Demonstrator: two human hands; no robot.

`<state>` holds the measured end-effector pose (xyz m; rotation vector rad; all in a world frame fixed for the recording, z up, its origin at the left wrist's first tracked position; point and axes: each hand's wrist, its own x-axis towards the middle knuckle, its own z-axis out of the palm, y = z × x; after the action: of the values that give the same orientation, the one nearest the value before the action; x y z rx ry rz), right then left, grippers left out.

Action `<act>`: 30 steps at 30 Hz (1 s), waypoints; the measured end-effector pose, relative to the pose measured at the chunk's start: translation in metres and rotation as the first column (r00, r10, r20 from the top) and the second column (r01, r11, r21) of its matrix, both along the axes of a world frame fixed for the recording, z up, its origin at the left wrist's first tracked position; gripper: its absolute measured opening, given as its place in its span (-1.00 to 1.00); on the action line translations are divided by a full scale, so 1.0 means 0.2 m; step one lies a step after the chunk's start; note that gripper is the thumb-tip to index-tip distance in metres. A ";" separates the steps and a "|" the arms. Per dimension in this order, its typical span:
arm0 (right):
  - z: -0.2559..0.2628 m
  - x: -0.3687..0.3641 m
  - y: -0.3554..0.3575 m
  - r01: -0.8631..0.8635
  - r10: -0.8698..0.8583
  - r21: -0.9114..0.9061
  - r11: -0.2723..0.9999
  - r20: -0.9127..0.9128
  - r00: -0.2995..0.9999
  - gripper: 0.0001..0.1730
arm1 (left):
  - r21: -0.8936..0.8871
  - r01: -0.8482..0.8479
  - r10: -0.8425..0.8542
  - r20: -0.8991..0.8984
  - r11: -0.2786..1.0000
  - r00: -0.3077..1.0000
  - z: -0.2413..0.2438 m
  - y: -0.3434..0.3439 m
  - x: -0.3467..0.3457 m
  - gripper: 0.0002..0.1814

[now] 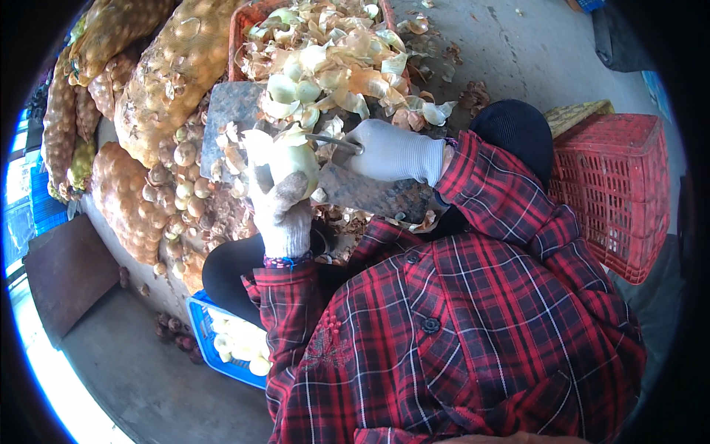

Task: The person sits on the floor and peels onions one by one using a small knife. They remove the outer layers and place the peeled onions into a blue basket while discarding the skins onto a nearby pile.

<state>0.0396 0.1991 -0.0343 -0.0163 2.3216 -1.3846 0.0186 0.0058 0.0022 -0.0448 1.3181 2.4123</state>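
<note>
My left hand point(283, 205), in a soiled white knit glove, grips a pale, partly peeled onion point(297, 158) over the near edge of a dark board. My right hand point(383, 150), in a light grey glove, is closed round the handle of a small knife point(333, 141). Its thin blade points left, against the upper part of the onion. Loose skin hangs at the onion's top. Just beyond both hands lies a heap of onion skins point(333, 66), spilling from an orange-red plastic crate point(238, 41) onto the dark board point(377, 194). My fingertips are partly hidden.
Mesh sacks of onions point(172, 77) lie at the upper left, with loose onions point(186, 152) beside them. A blue crate point(227, 363) at the lower left holds peeled onions point(241, 344). To the right stands a red plastic crate point(615, 183). A brown panel point(72, 272) leans at the far left.
</note>
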 end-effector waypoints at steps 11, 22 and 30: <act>0.04 0.02 0.03 -0.013 0.105 0.405 0.914 -0.205 0.973 -0.68 | 0.025 0.174 -0.176 0.090 0.984 0.980 -0.01 -0.01 -0.04 -0.25; 0.07 -0.02 0.04 0.108 -0.201 -0.242 0.964 -0.401 0.894 -0.62 | -0.180 0.212 -0.221 -0.027 0.961 0.975 -0.03 0.00 -0.03 -0.01; 0.05 0.00 0.02 0.089 -0.079 -0.002 0.996 -0.489 0.869 -0.75 | -0.373 0.415 -0.473 -0.075 0.830 0.878 -0.04 0.03 0.00 -0.07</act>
<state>0.0389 0.2039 -0.0241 -0.2966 2.7758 -1.5386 0.0186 0.0125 -0.0066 0.3406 1.6070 1.8012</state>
